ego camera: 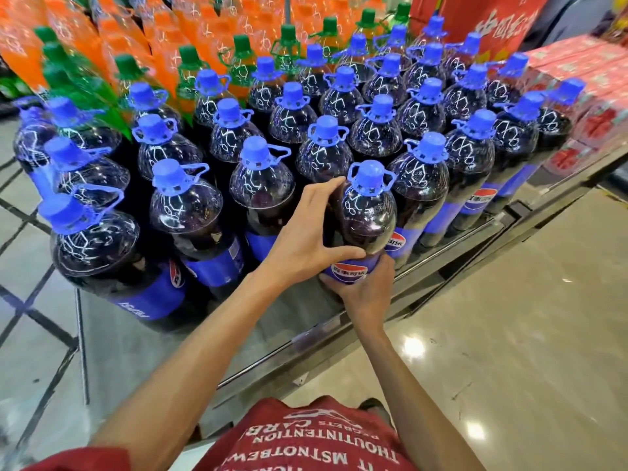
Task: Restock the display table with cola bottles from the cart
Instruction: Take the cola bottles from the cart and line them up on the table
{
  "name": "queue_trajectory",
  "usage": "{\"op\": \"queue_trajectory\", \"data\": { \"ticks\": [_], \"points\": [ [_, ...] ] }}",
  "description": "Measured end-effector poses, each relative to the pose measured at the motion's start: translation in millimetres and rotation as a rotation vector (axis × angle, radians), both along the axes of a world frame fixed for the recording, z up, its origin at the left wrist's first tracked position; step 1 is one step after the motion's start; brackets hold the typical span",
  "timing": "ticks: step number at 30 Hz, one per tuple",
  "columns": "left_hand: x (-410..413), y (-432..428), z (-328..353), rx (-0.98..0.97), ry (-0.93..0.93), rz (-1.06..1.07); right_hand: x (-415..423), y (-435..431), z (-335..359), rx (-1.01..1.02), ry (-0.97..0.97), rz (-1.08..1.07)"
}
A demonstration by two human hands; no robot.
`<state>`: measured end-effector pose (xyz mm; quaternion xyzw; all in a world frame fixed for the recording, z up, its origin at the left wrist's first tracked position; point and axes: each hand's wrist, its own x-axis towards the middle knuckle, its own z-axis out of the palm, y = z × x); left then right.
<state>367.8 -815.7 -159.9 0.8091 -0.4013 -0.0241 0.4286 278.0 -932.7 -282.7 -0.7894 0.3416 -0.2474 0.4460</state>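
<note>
A glossy tiled shop floor [509, 334] ran beside a low display table [299, 321] with a mirror-like top, crowded with rows of cola bottles [258, 185]. Behind them stood orange soda bottles [241, 45] with green caps, and red cartons [594, 107] were stacked off to the right. The left hand [306, 239] was spread wide over the shoulder of one cola bottle [368, 212]. Its fingers reached up along the far-left side towards the neck, and its thumb lay across the front just above the label. The right hand [365, 287] gripped the same bottle lower down, fingers curled round the label band from below and the right. That bottle was large, filled with dark cola, with a blue cap, a blue carry-ring at the neck and a blue label bearing a round red, white and blue logo. It stood at the near edge of the table, at the front end of a row, just beside its neighbour on the right. The right hand hid its base, so whether it rested on the surface could not be told. It sat between the two hands, the left high, the right low.
</note>
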Motion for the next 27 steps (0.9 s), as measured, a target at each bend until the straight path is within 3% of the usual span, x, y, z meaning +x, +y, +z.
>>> {"op": "queue_trajectory", "data": {
  "ticks": [8, 17, 27],
  "points": [
    [-1, -2, -3, 0.050, -0.071, 0.037, 0, -1, -4, -0.034, 0.005, 0.021],
    [-2, 2, 2, 0.062, -0.015, 0.044, -5, 4, 0, 0.014, 0.002, 0.032],
    [-10, 7, 20, 0.261, -0.116, 0.130, -19, -10, 15, -0.032, 0.095, 0.153]
  ]
}}
